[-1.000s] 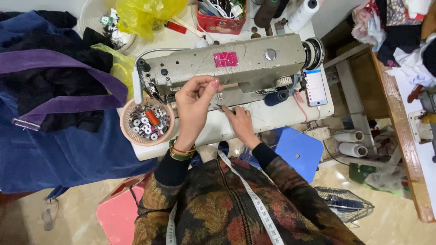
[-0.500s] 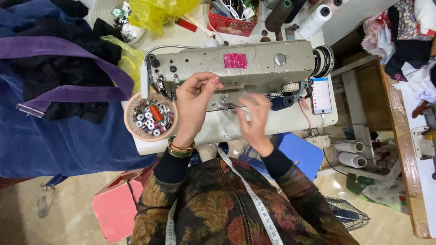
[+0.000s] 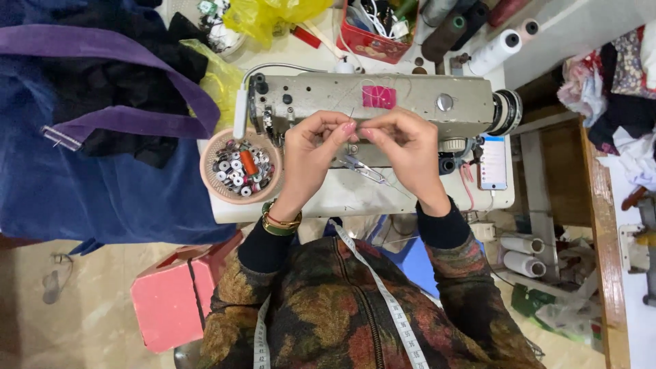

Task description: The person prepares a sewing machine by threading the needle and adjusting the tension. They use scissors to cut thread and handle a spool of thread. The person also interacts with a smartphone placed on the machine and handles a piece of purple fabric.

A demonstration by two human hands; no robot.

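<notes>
My left hand (image 3: 311, 157) and my right hand (image 3: 403, 154) are raised together over the bed of a grey sewing machine (image 3: 417, 99). Their fingertips meet in a pinch, and a fine needle and thread seem to be held between them, though these are too thin to see clearly. Small thread snips (image 3: 362, 169) lie on the white machine table (image 3: 328, 201) just under my hands. A round pink basket of bobbins (image 3: 239, 167) stands to the left of my left hand.
Dark blue fabric with purple straps (image 3: 102, 123) covers the left. A red tin (image 3: 372, 34), thread cones (image 3: 502, 44) and a yellow bag (image 3: 273, 14) sit behind the machine. A phone (image 3: 493, 162) lies at the right. A pink stool (image 3: 171, 304) stands below, a tape measure (image 3: 383, 294) around my neck.
My right hand has risen from the table by the snips and come to meet my left hand. Both now pinch together in front of the machine.
</notes>
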